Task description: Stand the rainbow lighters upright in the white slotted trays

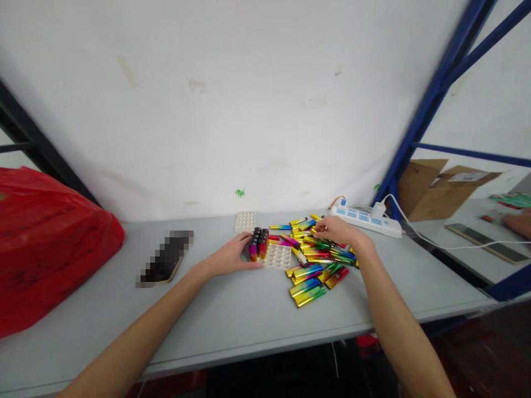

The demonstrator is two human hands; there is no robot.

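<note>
On the flat grey table (pixel 232 309), the left hand (pixel 230 257), thumb and fingers parted, sits beside upright black-topped metallic lighters (pixel 253 251) in a cream dimpled tray (pixel 281 257), while the right hand (pixel 334 228) dips among loose shiny multicoloured lighters (pixel 313 255), its grip unclear.

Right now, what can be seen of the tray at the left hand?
The tray is off-white, apparently moulded plastic, with rows of round pockets. It lies flat on the table. Upright lighters with black tops crowd its left part; pockets show bare on the right. The left hand curves around its left end, thumb at the near edge; how firmly it grips is unclear.
</note>
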